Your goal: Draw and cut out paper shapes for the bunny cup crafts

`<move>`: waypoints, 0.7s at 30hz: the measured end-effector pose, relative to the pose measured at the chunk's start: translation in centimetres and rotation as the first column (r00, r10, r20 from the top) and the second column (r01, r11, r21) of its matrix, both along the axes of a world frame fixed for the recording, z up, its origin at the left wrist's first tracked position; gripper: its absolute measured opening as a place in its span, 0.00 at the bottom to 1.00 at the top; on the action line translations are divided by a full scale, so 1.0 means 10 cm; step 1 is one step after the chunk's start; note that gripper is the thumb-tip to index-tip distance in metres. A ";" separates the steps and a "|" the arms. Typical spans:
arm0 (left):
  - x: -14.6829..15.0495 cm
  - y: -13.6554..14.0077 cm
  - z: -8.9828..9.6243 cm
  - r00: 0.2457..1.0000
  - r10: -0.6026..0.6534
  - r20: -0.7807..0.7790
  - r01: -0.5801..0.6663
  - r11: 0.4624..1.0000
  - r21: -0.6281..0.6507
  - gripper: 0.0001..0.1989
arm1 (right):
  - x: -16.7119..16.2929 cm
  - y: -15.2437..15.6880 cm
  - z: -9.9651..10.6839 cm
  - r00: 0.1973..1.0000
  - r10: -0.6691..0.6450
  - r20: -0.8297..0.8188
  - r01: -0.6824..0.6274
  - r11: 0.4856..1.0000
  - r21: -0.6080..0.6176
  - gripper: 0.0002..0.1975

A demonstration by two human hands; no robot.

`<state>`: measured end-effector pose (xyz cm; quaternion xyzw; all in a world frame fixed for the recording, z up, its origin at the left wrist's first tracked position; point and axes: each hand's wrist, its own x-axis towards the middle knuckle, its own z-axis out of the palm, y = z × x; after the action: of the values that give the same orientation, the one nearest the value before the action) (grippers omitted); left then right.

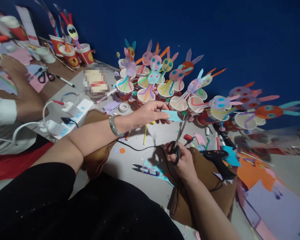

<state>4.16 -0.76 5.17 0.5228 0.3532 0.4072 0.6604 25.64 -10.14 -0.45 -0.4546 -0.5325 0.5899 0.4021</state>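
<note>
My left hand [152, 112] pinches a small piece of light blue paper [173, 115] between thumb and fingers above the table. In my right hand [183, 160] is a pair of scissors [176, 148] with black handles, its blades pointing up toward the paper's right end. Whether the blades touch the paper I cannot tell. Below the hands, purple-handled thread snips [147, 170] lie on a light blue paper scrap [165, 178]. Small purple and orange paper discs [122, 150] lie to their left.
Paper cups [146, 95] with rabbit-faced paper figures line the blue wall. A black glue gun [221, 160] sits at right, beside orange and purple paper sheets [280, 206]. At left are a power strip [77, 115], a tape roll [124, 107] and another person's hand [16, 73].
</note>
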 end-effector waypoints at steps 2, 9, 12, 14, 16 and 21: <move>0.00 0.00 0.00 1.000 0.029 0.003 -0.029 1.000 -0.008 0.04 | -0.01 -0.01 0.00 0.999 0.038 0.029 -0.039 0.999 0.025 0.24; 0.05 -0.04 0.04 0.998 -0.018 -0.060 0.015 0.999 -0.043 0.04 | -0.03 -0.03 0.00 0.989 0.118 0.086 -0.123 0.991 0.047 0.30; 0.07 -0.08 0.06 0.995 -0.052 -0.089 0.046 0.997 -0.058 0.05 | -0.03 -0.03 0.00 0.990 0.101 0.103 -0.109 0.991 0.075 0.30; 0.09 -0.10 0.06 0.993 -0.065 -0.103 0.058 0.996 -0.068 0.05 | -0.03 -0.03 0.01 0.989 0.095 0.117 -0.107 0.990 0.095 0.28; 0.09 -0.11 0.07 0.991 -0.073 -0.115 0.065 0.995 -0.076 0.05 | -0.03 -0.03 0.01 0.989 0.090 0.120 -0.103 0.989 0.103 0.26; 0.10 -0.12 0.04 0.988 -0.093 -0.119 0.083 0.993 -0.082 0.05 | -0.04 -0.03 0.02 0.991 0.081 0.107 -0.091 0.992 0.089 0.25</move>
<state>5.19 -1.92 5.55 0.5363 0.3852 0.3308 0.6743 25.21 -10.47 -0.27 -0.4415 -0.5988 0.5570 0.3692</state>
